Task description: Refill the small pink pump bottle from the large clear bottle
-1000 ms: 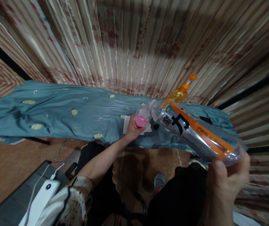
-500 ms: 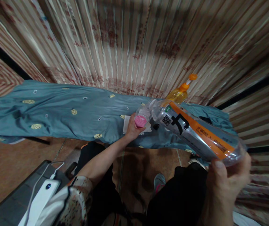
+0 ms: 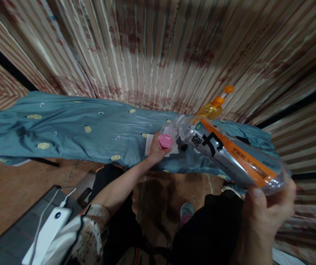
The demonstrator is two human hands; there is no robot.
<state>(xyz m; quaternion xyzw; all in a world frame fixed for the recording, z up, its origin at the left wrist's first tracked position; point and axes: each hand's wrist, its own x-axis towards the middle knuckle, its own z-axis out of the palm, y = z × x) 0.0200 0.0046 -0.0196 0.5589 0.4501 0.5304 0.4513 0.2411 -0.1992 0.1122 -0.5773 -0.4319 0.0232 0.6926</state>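
My right hand [image 3: 271,206] is wrapped round the base of a large clear plastic bottle [image 3: 230,158] with a silver and orange label. The bottle is tilted, its neck down and to the left. At its mouth stands a small clear bottle [image 3: 168,136] with a pink label, and my left hand [image 3: 157,149] is closed round it. The two mouths meet or nearly touch; I cannot tell exactly. Beneath the small bottle, a white paper tissue [image 3: 148,144] lies on the cloth. A small black cap-like thing [image 3: 184,148] sits just right of it.
A teal cloth with pineapple prints [image 3: 72,125] covers the long narrow table. Behind the large bottle stands a yellow pump bottle [image 3: 211,110] with an orange top. Pleated curtains [image 3: 147,55] hang behind. At lower left, a white power bank [image 3: 50,232] with a cable rests on a dark surface.
The view has shifted very slightly. Both hands keep their hold, and the two bottles stay in nearly the same position.
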